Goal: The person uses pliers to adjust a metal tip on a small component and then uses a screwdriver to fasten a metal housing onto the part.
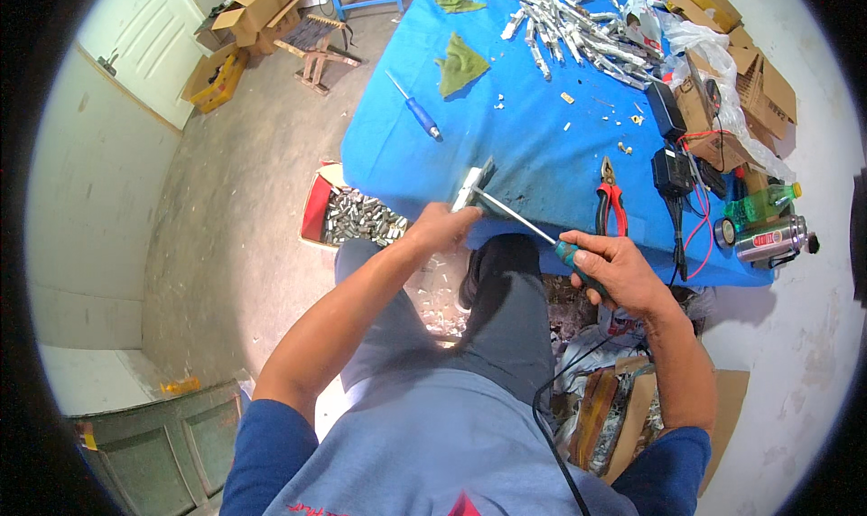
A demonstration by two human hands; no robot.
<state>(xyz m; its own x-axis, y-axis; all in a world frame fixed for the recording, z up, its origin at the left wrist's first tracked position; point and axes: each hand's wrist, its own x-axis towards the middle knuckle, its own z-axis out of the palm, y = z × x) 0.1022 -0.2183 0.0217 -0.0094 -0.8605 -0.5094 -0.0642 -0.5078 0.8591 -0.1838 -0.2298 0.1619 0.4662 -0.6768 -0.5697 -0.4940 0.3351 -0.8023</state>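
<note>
At the near edge of the blue-covered table (388, 168), my left hand (442, 226) is closed on a small white and silver piece (467, 189), its kind too small to make out. My right hand (618, 272) grips a screwdriver (519, 216) by its dark green handle. The shaft points left, and its tip meets the piece. A second screwdriver (418, 111) with a blue handle lies farther back on the cloth. Red-handled pliers (610, 204) rest beyond my right hand.
A heap of silvery strips (578, 28) covers the table's far side. Green cloths (461, 65) lie to its left. Black power adapters (671, 168), a green bottle (759, 205) and a metal flask (772, 241) stand at right. A red box (316, 207) of metal cylinders sits on the floor.
</note>
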